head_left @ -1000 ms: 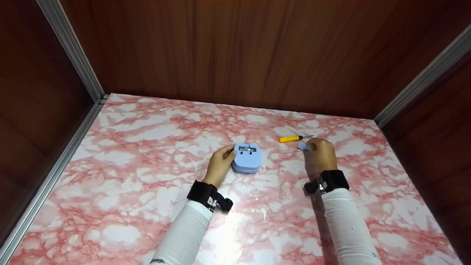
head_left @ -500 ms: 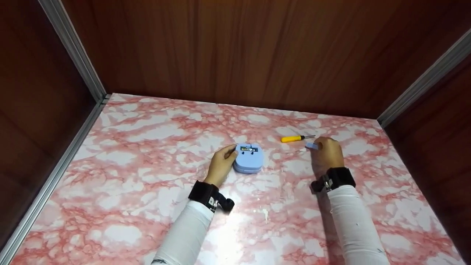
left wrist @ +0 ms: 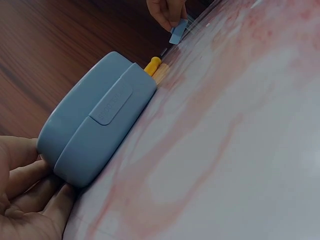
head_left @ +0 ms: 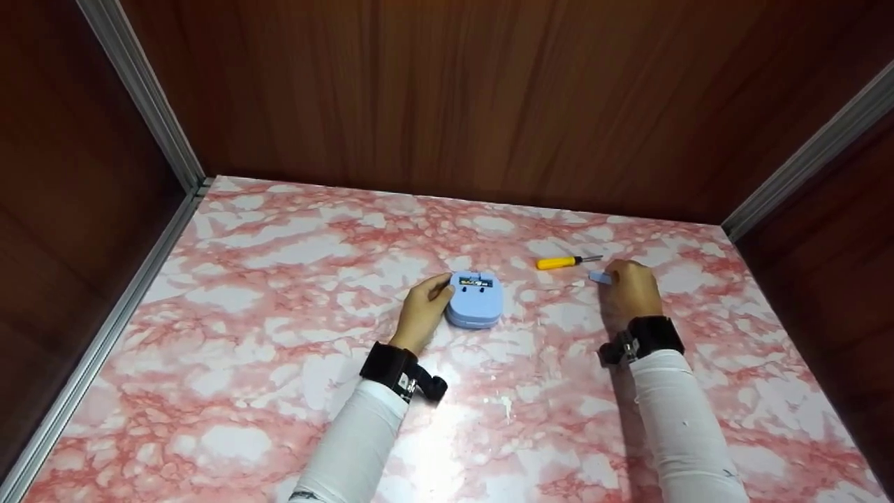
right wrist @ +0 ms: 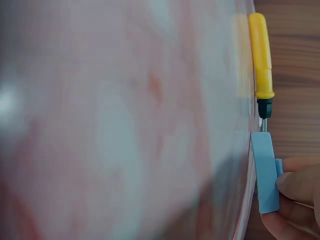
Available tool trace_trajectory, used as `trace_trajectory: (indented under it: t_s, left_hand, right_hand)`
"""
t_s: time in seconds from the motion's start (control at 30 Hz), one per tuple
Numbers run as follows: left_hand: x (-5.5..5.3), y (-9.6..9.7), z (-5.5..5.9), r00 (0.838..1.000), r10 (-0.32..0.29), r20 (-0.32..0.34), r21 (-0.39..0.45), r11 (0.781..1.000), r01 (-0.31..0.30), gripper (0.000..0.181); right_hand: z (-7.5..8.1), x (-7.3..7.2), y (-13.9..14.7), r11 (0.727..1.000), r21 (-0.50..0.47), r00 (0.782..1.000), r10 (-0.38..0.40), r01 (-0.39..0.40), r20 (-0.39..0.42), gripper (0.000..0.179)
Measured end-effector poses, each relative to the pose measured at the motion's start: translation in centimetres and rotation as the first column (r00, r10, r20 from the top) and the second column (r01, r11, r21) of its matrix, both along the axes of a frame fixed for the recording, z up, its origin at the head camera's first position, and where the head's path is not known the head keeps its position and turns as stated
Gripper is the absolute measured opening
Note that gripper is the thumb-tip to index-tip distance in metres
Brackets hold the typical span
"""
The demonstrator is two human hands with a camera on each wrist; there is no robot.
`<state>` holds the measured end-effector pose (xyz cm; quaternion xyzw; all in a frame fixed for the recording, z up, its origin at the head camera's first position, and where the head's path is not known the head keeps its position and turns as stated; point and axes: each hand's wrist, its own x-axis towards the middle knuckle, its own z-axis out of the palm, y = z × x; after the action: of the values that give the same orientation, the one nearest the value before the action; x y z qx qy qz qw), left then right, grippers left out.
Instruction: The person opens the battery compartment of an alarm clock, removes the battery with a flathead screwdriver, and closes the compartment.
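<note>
A light-blue rounded case [head_left: 475,307] sits on the table, its top showing an open slot with metallic parts inside and two small dark spots below it. Raised lettering marks a tab on its side in the left wrist view. My left hand [head_left: 420,313] grips the case by its left side, thumb and fingers at the edge. Off to the right, my right hand [head_left: 634,292] pinches a small flat blue cover [right wrist: 266,172] with a little tab, low over the table. Just beyond that hand lies a yellow-handled screwdriver [head_left: 557,263], its metal shaft pointing right.
The table [head_left: 279,349] has a red-and-white marbled surface. Dark wood-grain panels [head_left: 447,105] enclose it at the back and both sides, with metal rails [head_left: 143,91] along the corners. Several pale marks [head_left: 504,404] show near the middle.
My right hand has moved a little to the right with the blue cover, away from the case. My left hand stays on the case. The whole head view has shifted slightly.
</note>
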<state>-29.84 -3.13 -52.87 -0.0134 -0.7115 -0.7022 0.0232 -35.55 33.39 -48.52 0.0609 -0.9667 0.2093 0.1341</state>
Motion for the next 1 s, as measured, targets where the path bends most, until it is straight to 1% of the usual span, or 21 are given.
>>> trace_trajectory:
  t_s: [0.2, 0.37, 0.47, 0.63, 0.77, 0.87, 1.0]
  left_hand:
    - [0.0, -0.1, -0.1, 1.000, -0.010, -0.005, -0.004, 1.000, 0.010, 0.041]
    - [0.1, -0.1, -0.1, 1.000, -0.017, 0.002, 0.001, 1.000, 0.017, 0.041]
    - [0.1, 0.0, -0.2, 1.000, -0.017, 0.004, -0.003, 1.000, 0.017, 0.041]
    - [0.0, 0.0, -0.1, 1.000, -0.005, -0.001, -0.011, 1.000, 0.005, 0.040]
    - [-0.2, 0.0, -0.2, 1.000, -0.009, 0.006, -0.003, 1.000, 0.009, 0.040]
    - [-0.1, 0.0, -0.2, 1.000, -0.009, 0.009, 0.004, 1.000, 0.009, 0.041]
    - [0.0, 0.0, -0.2, 1.000, -0.006, 0.016, 0.003, 1.000, 0.006, 0.041]
  right_hand:
    - [0.1, -0.4, 0.4, 0.999, 0.022, 0.999, 0.033, -0.033, 0.000, 0.019]
    - [0.2, -0.5, 0.8, 0.995, 0.053, 0.997, 0.079, -0.079, -0.010, 0.019]
    - [0.3, -0.5, 1.1, 0.993, 0.070, 0.996, 0.092, -0.092, 0.003, 0.018]
    - [0.5, -0.8, 1.3, 0.991, 0.105, 0.996, 0.084, -0.088, 0.041, 0.018]
    - [0.6, -1.0, 1.4, 0.988, 0.131, 0.994, 0.068, -0.079, 0.086, 0.019]
    - [0.5, -1.0, 1.4, 0.986, 0.141, 0.993, 0.075, -0.087, 0.089, 0.018]
    - [0.2, -1.2, 1.4, 0.985, 0.141, 0.994, 0.091, -0.098, 0.058, 0.016]
